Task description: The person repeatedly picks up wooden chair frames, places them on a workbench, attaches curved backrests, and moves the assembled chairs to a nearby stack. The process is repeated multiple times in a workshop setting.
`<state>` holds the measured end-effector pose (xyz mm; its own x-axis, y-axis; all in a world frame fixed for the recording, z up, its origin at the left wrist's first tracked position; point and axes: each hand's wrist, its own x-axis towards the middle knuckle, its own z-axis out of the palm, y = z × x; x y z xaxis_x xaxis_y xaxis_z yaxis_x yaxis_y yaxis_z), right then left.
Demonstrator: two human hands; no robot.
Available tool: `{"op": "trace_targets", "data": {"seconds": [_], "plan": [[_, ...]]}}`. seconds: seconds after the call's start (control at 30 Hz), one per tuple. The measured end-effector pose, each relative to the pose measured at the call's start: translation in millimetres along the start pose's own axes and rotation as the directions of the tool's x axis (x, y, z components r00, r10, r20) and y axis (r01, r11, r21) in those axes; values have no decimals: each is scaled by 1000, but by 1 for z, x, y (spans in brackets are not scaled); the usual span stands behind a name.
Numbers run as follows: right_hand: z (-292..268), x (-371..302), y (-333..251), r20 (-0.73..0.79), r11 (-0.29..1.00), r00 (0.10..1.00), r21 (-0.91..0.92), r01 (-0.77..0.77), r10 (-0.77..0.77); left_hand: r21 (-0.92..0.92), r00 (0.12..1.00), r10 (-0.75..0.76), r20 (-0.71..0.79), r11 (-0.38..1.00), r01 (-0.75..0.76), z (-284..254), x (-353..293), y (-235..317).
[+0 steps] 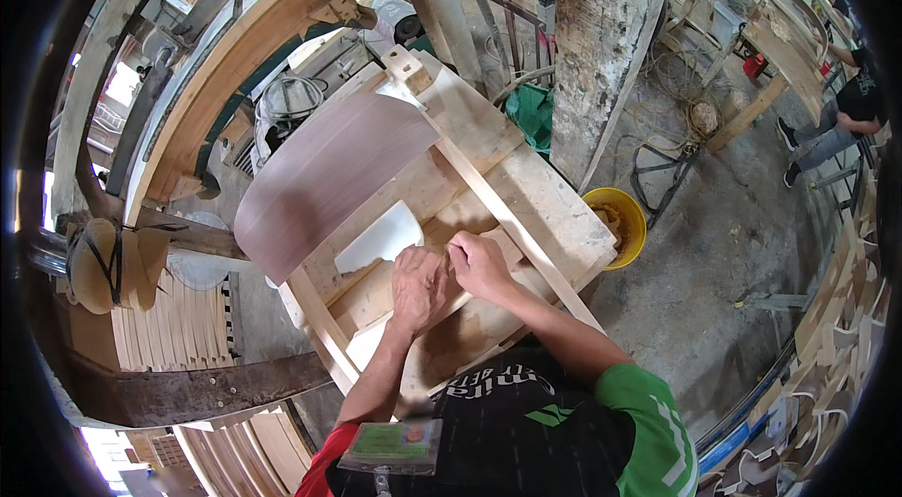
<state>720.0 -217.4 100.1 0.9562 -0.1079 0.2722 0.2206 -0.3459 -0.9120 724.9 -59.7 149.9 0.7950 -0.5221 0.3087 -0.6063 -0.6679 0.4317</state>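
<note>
My left hand (420, 288) and my right hand (477, 265) meet over a wooden workbench (554, 206), the fingers of both curled closed. Whatever they pinch is hidden or too small to name. Below them runs a pale wooden strip (366, 339), partly covered by my hands. Just beyond my left hand lies a white sheet-like piece (381, 239) with a curved edge. Two long wooden rails flank my hands; the right rail (507, 220) passes beyond my right hand. Farther off, a large curved brown panel (338, 168) rests across the far left of the bench.
A yellow bucket (636, 226) stands by the bench's right corner, near a worn post (601, 55). Curved wooden parts (169, 323) are stacked at the left. Coiled cable (289, 100) lies behind the panel. At far right a person (855, 102) is near another table.
</note>
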Motion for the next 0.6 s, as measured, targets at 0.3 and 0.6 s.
{"op": "trace_targets", "data": {"seconds": [0.3, 0.6], "plan": [[-27, 46, 48, -333, 931, 872, 198, -307, 359, 92, 964, 50, -263, 995, -27, -7, 21, -9], [-54, 49, 3, 24, 654, 880, 660, -370, 474, 249, 985, -137, -101, 956, 158, 44, 32, -76]]}}
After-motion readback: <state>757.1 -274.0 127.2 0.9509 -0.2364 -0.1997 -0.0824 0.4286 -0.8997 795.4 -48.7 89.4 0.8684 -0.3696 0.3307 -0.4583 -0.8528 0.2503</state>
